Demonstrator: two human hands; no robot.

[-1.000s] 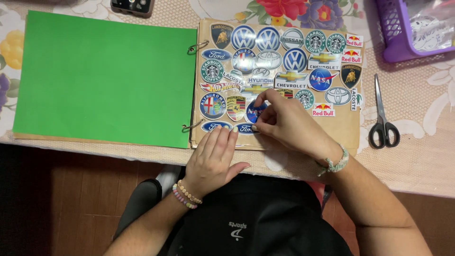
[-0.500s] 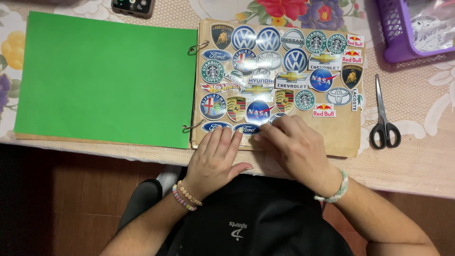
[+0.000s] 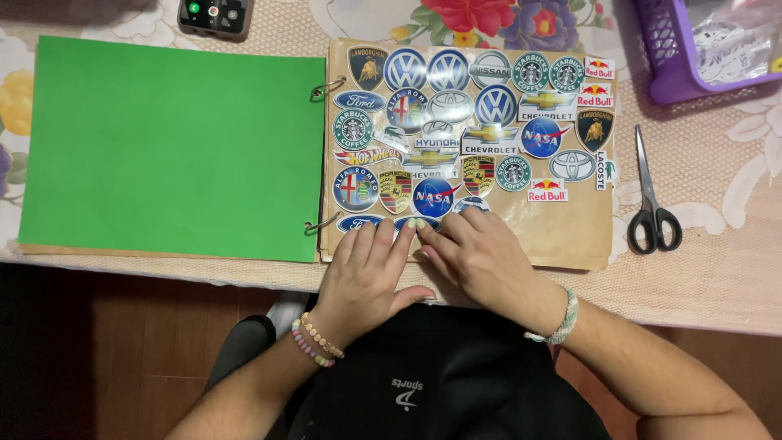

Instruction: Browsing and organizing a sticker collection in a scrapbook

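Observation:
A ring-bound scrapbook lies open on the table: a green page (image 3: 171, 147) on the left, a brown paper page (image 3: 562, 232) covered with several round and shield-shaped stickers on the right. My left hand (image 3: 366, 273) lies flat on the lower edge of the brown page, fingers together. My right hand (image 3: 481, 257) rests beside it, fingertips pressing on a blue round sticker (image 3: 434, 198) and the ones just below it. The fingertips of both hands meet near the page's bottom edge.
Black-handled scissors (image 3: 652, 204) lie right of the scrapbook. A purple basket (image 3: 660, 57) with plastic bags stands at the top right. A phone (image 3: 216, 15) lies at the top edge. The table's front edge runs just below the scrapbook.
My right hand has slid down and left from the middle stickers to the bottom row, uncovering the blue round sticker. My left hand has barely moved.

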